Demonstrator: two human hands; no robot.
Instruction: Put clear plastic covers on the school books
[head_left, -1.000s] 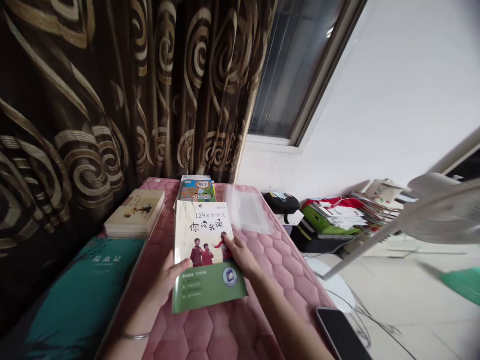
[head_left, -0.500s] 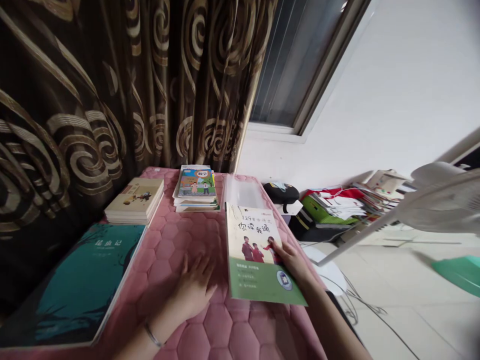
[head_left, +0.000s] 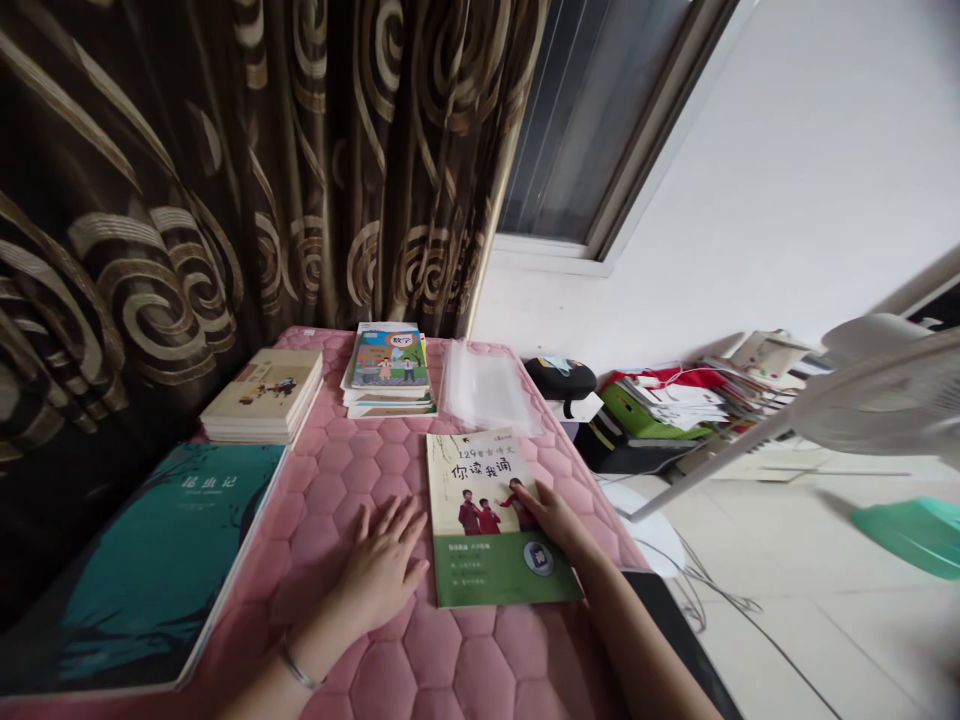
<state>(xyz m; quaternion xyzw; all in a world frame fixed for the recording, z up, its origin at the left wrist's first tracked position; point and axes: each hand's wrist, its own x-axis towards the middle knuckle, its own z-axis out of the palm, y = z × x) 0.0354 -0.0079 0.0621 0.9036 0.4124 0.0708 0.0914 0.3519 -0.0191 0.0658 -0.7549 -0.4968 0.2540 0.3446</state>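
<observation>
A green and cream paperback book, with Chinese characters and pictured figures on its cover, lies in front of me. My right hand grips its right edge, thumb on top of the cover, other fingers hidden beneath. Left of the book, my left hand rests flat on the pink quilted pad, fingers spread, a silver bangle on its wrist. Behind the book is a pile of clear plastic covers.
A large teal book lies at the left, with a stack of cream books behind it. A stack of textbooks is at the back. A dark patterned curtain hangs behind; a white fan stands to the right.
My right hand has brought the book left and down onto the pad, uncovering more of the plastic covers. The left hand stays nearly in place, flat on the pad.
</observation>
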